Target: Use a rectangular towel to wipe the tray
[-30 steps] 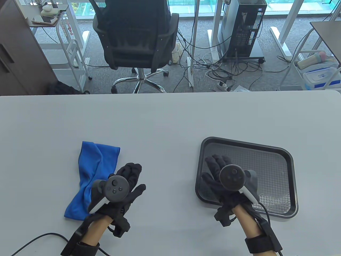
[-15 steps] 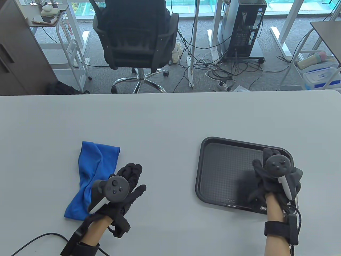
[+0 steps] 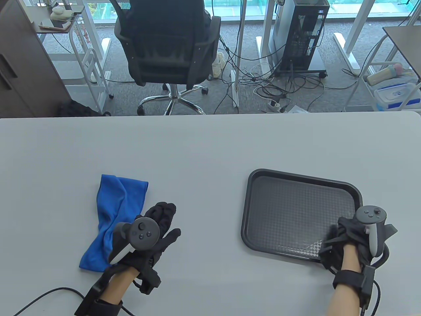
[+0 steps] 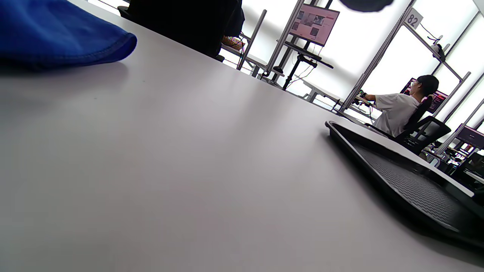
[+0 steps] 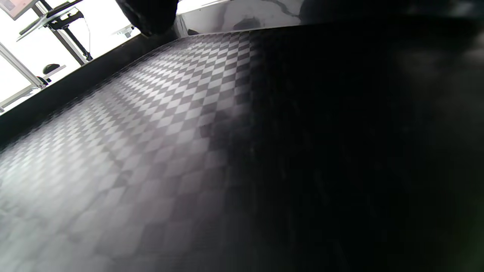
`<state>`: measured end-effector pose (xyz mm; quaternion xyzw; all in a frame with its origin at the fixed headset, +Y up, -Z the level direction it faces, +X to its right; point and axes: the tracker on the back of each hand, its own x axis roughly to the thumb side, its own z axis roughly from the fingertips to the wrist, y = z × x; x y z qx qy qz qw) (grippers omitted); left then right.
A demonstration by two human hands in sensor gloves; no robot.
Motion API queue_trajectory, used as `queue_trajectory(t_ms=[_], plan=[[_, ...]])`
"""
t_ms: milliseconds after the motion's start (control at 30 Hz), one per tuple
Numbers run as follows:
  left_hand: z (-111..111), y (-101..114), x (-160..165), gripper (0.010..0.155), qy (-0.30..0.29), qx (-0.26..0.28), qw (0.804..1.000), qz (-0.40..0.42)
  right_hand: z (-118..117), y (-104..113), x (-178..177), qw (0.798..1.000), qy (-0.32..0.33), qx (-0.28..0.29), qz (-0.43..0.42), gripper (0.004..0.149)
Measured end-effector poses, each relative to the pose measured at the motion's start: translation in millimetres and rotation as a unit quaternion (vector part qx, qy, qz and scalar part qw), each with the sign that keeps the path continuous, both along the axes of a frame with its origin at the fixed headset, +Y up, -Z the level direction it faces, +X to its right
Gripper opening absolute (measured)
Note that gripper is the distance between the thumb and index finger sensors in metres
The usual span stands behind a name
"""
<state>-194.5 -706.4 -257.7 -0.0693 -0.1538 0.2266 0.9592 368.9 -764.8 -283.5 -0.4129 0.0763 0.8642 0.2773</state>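
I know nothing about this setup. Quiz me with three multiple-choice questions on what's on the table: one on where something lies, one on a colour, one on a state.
1. Where does the right hand sit on the dark rectangular plastic tray?
A. far left corner
B. near right corner
C. off the tray entirely

2. What colour is the crumpled cloth towel?
A. blue
B. red
C. white

3. What lies on the tray's textured floor?
A. the towel
B. a cup
C. nothing but the hand

Answers: 1 B, the table view shows the glove over the near right corner. 2 A, plainly blue in the table view and the left wrist view. 3 C, the towel lies apart, by the left hand.
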Motion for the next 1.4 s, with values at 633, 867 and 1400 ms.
queue_trajectory(t_ms=[633,867,1400], plan=[[0,-1,1,0.071,-0.001,-0.005,1.0,-0.005,-15,0,-26,0.994,0.081,-0.062,0.05,0.064],[-1,-1,1,0.071,0.0,-0.004,1.0,-0.006,-27,-2,-62,0.982,0.17,-0.073,0.037,0.064],[-1,-2,2,0.071,0.0,-0.004,1.0,-0.007,-34,-7,-152,0.943,0.328,-0.056,-0.004,0.063]])
